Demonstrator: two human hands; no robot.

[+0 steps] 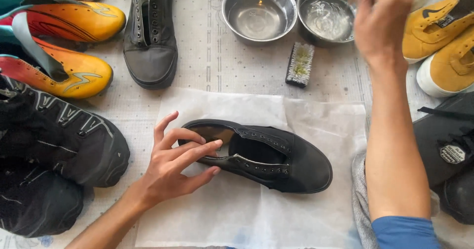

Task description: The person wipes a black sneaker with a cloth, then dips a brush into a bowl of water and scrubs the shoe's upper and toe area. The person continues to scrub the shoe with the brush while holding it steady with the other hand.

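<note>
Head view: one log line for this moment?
left hand: steadies black shoe on white paper | right hand: blurred over soapy bowl

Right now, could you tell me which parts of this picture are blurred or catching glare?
Head view: the right hand is motion-blurred above the water bowl; both steel bowls glint with reflections; the left hand and black shoe are sharp, under soft, even light with faint shadows.

Shoes [266,155] – ten; steel bowls [259,12] – two; brush [300,64] – one.
</note>
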